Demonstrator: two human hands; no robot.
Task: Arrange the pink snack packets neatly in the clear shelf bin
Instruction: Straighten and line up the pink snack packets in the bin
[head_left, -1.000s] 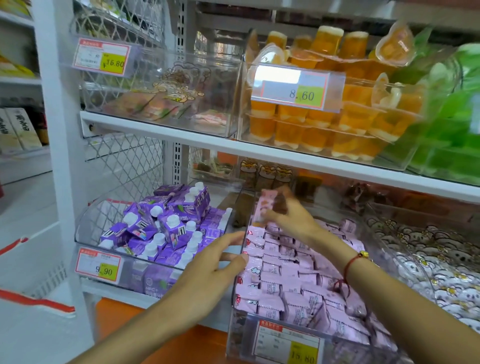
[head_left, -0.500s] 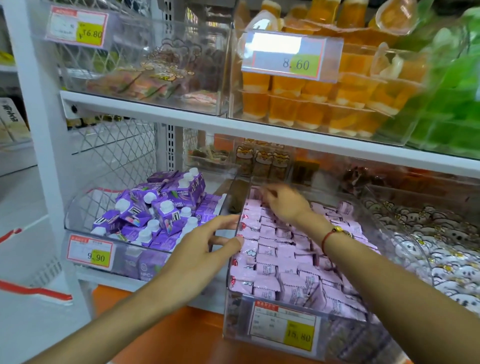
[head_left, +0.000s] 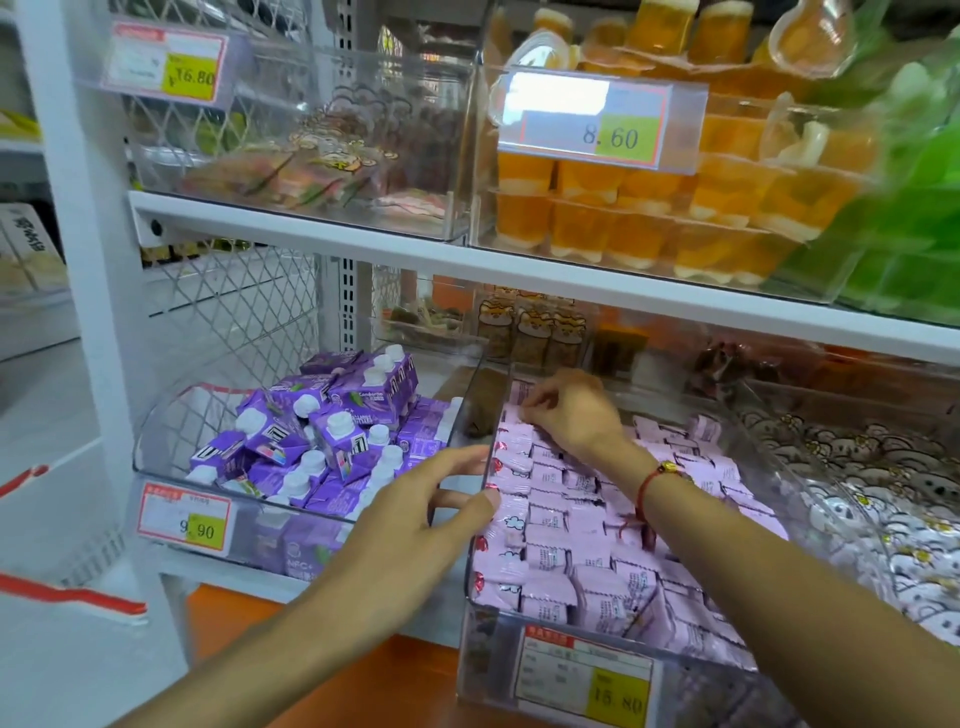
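Lower shelf, left bin: purple drink cartons with white caps, heaped; price tag reading 9.90. Lower shelf, right bin: white cartoon-print packets. Upper shelf: orange jelly cups, stacked, tagged 8.60; green jelly cups beside them; striped sweets, tagged 16.80.

- The right hand is now lying low on the back rows of pink snack packets, no longer lifting the packet it was holding up a second ago
- The left hand is reaching slightly further along the clear bin's side wall
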